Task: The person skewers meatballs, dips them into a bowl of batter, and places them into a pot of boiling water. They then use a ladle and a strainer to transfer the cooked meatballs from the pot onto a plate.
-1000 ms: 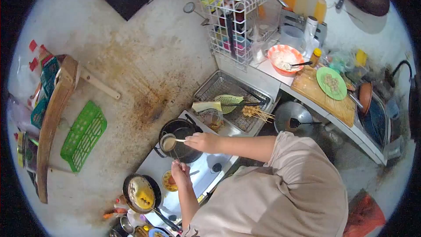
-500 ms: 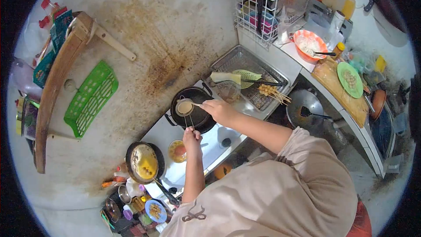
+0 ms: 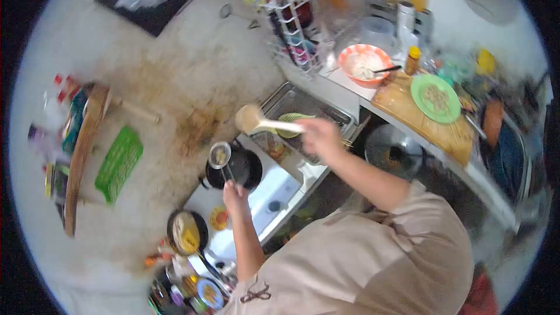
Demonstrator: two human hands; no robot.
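Observation:
My left hand (image 3: 234, 193) is closed on the thin handle of a small round strainer (image 3: 220, 154), which is over the left part of a black wok (image 3: 248, 169) on the stove and holds something pale. My right hand (image 3: 322, 139), blurred by motion, grips the light handle of a ladle (image 3: 249, 119). The ladle's round end is raised above and beyond the wok, near the metal tray (image 3: 291, 96). A frying pan (image 3: 186, 232) with yellow and pale contents is to the left, and a small orange bowl (image 3: 220, 218) sits between pan and wok.
At the right are an orange bowl of white powder (image 3: 364, 65), a green plate (image 3: 436, 98) on a wooden board (image 3: 402, 105), and bottles. A white wire rack (image 3: 291, 11) hangs behind the tray. Below the counter is a large metal wok (image 3: 394, 149). A blue plate (image 3: 210, 293) lies at lower left.
My right hand has lifted the ladle away from the strainer, up and to the right. The strainer stays over the wok in my left hand. The camera view has shifted and blurred.

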